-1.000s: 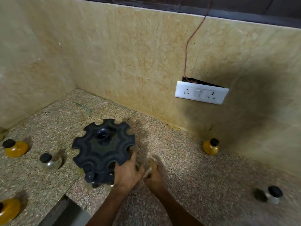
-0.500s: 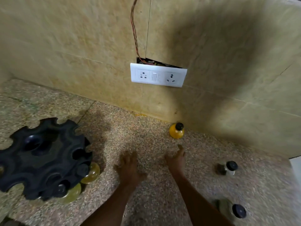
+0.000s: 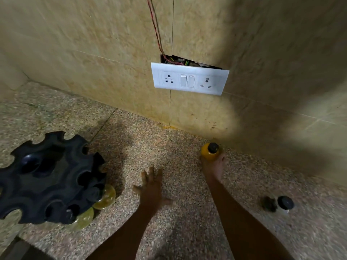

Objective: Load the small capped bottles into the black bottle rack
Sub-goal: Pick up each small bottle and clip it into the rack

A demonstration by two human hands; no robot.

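The black bottle rack (image 3: 47, 177), round with scalloped slots, lies on the speckled counter at the left. Two yellowish bottles (image 3: 105, 197) sit in its near slots, their round bottoms poking out at the rim. By the wall stands a small orange bottle (image 3: 209, 152) with a black cap. My right hand (image 3: 214, 166) reaches it and its fingers wrap around the bottle's lower part. My left hand (image 3: 151, 186) hovers over the counter between rack and bottle, fingers spread and empty. A clear bottle (image 3: 284, 203) with a black cap stands at the right.
A white socket and switch plate (image 3: 189, 78) hangs loose on the tiled wall with red wires (image 3: 155, 29) above it. The wall meets the counter (image 3: 169, 231) just behind the orange bottle. The counter's front edge drops off at the lower left.
My right hand has moved forward from the counter's middle to the orange bottle and closed around it. My left hand left the rack earlier and now floats open. The view has shifted right.
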